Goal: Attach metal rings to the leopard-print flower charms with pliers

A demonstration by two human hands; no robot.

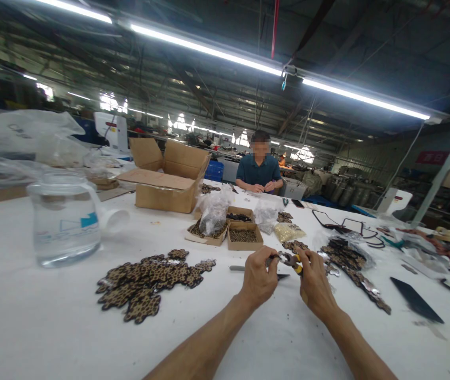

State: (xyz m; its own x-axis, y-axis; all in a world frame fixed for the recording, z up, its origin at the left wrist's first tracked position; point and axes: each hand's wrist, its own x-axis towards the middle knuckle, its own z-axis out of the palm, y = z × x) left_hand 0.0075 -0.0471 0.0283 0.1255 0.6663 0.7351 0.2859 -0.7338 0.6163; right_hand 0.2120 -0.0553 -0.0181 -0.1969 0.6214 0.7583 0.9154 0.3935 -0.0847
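Observation:
My right hand (314,279) is wrapped round the yellow handles of a pair of pliers (287,258), whose metal head points left. Facing it, my left hand (259,277) pinches a small dark piece (273,258) close to the jaws; its kind is too small to make out. Beneath my left hand lies a slim tool with a grey handle (237,268) and a dark pointed end. To the left, leopard-print pieces with dark edges (145,279) are heaped on the white table (193,343). More leopard-print pieces (345,258) lie right of my hands.
Small boxes of metal bits (243,236) and plastic bags (214,211) stand beyond my hands. A clear water jug (66,221) is at left, near an open carton (165,195). A dark flat panel (417,300) lies at right. Across the table sits a person (258,170).

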